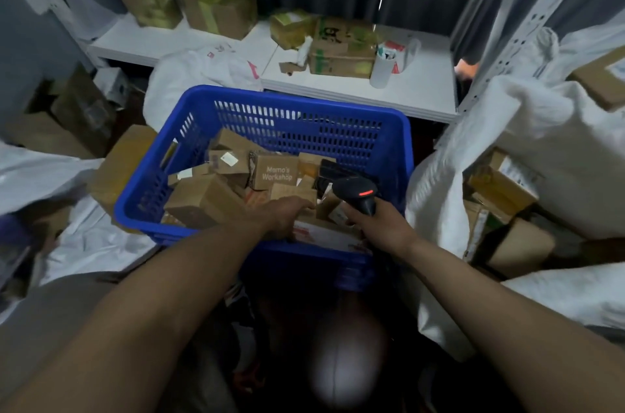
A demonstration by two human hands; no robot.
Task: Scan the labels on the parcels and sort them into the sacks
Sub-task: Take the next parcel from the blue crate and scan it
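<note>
Right hand (382, 226), just inside the blue basket (304, 101), wraps its fingers round the scanner (355, 191). Left hand (284, 213) lies among parcels (209, 203) there; I cannot tell its fingers' state.

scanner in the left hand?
No, the right hand grips the scanner; the left hand reaches among the parcels in the blue basket.

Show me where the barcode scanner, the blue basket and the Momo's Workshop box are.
barcode scanner (355, 189), head view, on its black head by the red light.
blue basket (304, 98), head view, on the far rim.
Momo's Workshop box (275, 172), head view, on the printed front face.
</note>
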